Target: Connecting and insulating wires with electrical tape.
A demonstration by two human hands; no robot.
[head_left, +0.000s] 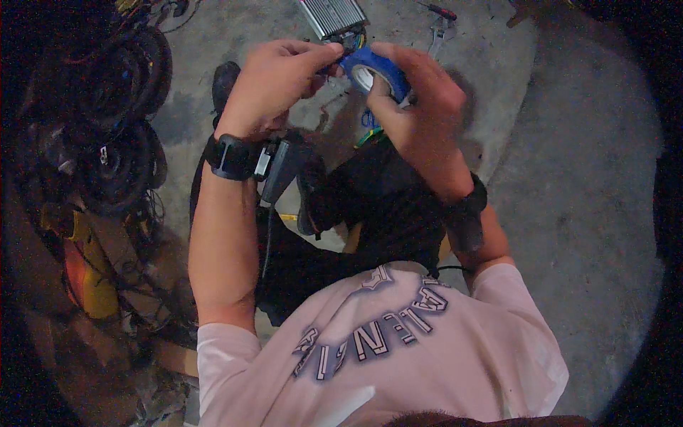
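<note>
Now, tape: blue tape roll (375,71) is held at 12 o'clock, above the lap.
R hand (420,107): closed around roll.
L hand (274,82): fingertips pinched at roll edge, by the wires (353,40).
Metal box (331,16): on floor (569,178), 12 o'clock.

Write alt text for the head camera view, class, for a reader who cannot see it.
A person's right hand holds a roll of blue tape while the left hand pinches at wires beside it, above a concrete floor. A ribbed metal box and a wrench lie beyond; tangled cables sit at left.
</note>
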